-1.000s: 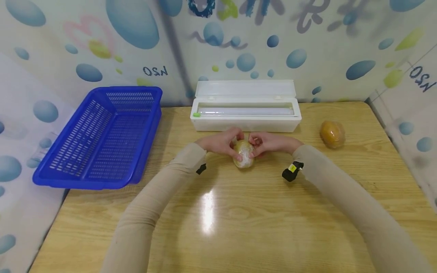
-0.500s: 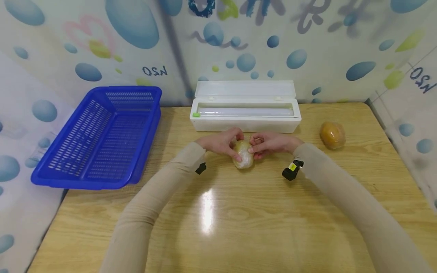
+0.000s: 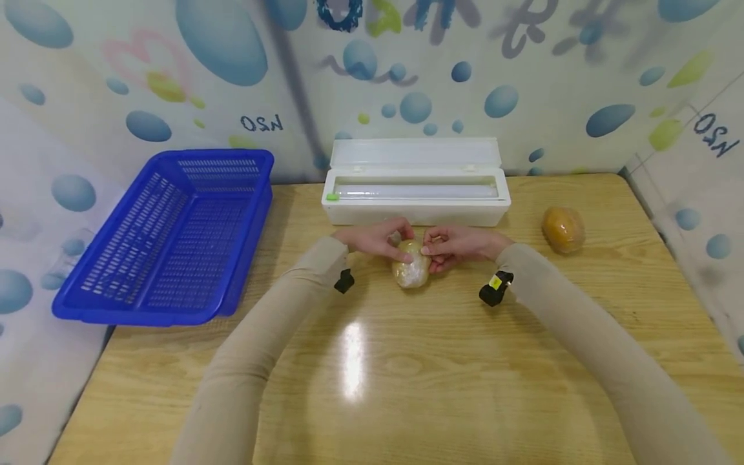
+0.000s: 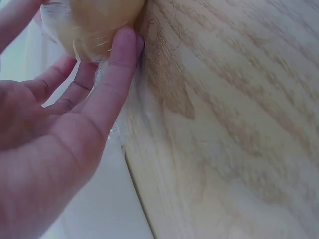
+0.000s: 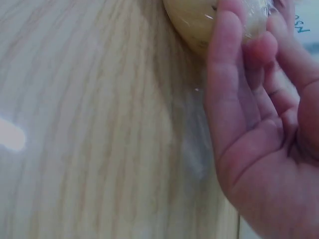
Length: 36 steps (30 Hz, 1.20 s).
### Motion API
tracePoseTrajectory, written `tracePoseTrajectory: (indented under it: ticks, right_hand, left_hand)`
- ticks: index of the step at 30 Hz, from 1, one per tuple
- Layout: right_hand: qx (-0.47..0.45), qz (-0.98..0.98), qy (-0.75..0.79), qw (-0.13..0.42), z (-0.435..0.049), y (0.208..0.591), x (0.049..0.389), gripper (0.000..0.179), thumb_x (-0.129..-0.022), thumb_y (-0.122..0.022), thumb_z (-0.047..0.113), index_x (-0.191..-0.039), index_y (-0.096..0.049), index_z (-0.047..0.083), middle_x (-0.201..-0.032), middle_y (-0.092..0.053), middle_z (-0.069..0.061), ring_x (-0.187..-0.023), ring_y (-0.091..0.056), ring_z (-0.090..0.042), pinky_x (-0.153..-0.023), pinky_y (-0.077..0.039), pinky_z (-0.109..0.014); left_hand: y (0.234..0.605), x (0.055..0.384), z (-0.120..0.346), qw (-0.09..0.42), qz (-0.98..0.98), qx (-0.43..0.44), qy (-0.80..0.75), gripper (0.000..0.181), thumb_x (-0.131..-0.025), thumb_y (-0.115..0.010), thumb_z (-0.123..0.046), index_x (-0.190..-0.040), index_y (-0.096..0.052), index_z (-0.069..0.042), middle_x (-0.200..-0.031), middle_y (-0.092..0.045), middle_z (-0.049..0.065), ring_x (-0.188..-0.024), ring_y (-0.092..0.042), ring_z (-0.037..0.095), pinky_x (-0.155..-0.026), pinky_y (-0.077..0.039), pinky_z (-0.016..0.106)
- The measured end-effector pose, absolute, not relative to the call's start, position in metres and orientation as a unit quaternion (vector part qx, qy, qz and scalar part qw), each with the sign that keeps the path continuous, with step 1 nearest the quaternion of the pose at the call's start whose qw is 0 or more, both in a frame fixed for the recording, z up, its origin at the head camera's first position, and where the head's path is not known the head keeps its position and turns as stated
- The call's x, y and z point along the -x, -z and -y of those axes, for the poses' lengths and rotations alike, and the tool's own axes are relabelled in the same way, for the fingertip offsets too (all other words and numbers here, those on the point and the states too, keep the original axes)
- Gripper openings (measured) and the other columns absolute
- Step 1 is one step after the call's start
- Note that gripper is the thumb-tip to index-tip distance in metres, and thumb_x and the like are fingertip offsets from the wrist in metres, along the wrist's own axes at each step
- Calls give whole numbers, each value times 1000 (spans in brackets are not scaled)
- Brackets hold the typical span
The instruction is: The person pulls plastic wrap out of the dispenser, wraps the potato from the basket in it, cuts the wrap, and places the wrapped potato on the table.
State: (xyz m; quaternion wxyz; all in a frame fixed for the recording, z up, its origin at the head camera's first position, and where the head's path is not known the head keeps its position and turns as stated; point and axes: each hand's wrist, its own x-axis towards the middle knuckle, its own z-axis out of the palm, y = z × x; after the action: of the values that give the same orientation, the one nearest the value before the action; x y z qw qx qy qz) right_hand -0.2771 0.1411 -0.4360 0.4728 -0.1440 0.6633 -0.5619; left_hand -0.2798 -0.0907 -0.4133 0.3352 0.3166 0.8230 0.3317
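Note:
A pale yellow, rounded fruit wrapped in shiny cling film sits on the table; I cannot tell which fruit. From the left, my left hand holds it, thumb on top and fingers around the far side. My right hand pinches at the film on the fruit's right side with thumb and forefinger. In the left wrist view, fingertips of the left hand press the fruit and crinkled film hangs below. Fingers of the right hand touch the fruit in the right wrist view.
Right behind the hands stands a white cling film dispenser, lid raised, with a film roll and green slider. A wrapped orange-coloured fruit lies at the right. A blue plastic basket stands at the left of the wooden table.
My right thumb has shifted up along the fruit's right side and its fingers have spread lower. My left thumb has moved slightly up on the fruit, which stays nearly in place.

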Motion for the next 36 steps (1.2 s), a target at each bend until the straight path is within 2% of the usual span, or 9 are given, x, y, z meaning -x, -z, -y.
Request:
tracePoseTrajectory:
  ticks: [11,18,22,27,30,36]
  right_hand:
    - [151,-701,542,439,-139,433,274,16,-100,-54,15,-92,-49,3,-75,-62,-11,-71,-65,-20,-70,-56,-34]
    - [187,-781,468,370,-131,426,269,31,-96,-61,29,-81,-50,4,-61,-54,-7,-60,-64,-20,-60,-55,-34]
    - [215,-776,465,368,-133,428,271,30,-97,-60,27,-83,-51,3,-65,-60,-9,-63,-65,-21,-62,-55,-33]
    - [254,-751,474,384,-140,434,273,17,-97,-61,15,-91,-52,1,-82,-65,-10,-75,-64,-21,-71,-53,-31]
    - [267,-753,471,375,-141,431,272,18,-95,-64,14,-92,-52,0,-86,-64,-9,-78,-62,-22,-73,-52,-31]
    - [288,-782,433,343,-141,427,271,27,-89,-71,20,-91,-49,4,-79,-52,-3,-75,-51,-17,-68,-44,-27]
  left_hand:
    - [414,279,85,341,-825,-293,-343,52,-87,-70,-24,-125,-42,-2,-125,-45,12,-118,-42,23,-100,-36,37]
    - [411,277,83,341,-824,-292,-344,52,-84,-70,-24,-122,-42,-2,-124,-45,13,-114,-43,23,-96,-38,35]
    - [411,278,83,340,-825,-295,-342,51,-83,-69,-23,-121,-42,-2,-123,-45,13,-113,-42,24,-96,-37,36]
    - [412,278,82,343,-826,-299,-333,53,-83,-69,-24,-122,-42,-1,-123,-45,13,-115,-43,24,-99,-37,36]
    - [410,279,82,343,-825,-301,-332,52,-82,-69,-23,-120,-42,-1,-122,-45,14,-114,-43,25,-98,-37,37]
    - [407,281,82,356,-822,-292,-335,52,-81,-69,-22,-120,-41,-1,-122,-44,14,-112,-44,25,-94,-40,35]
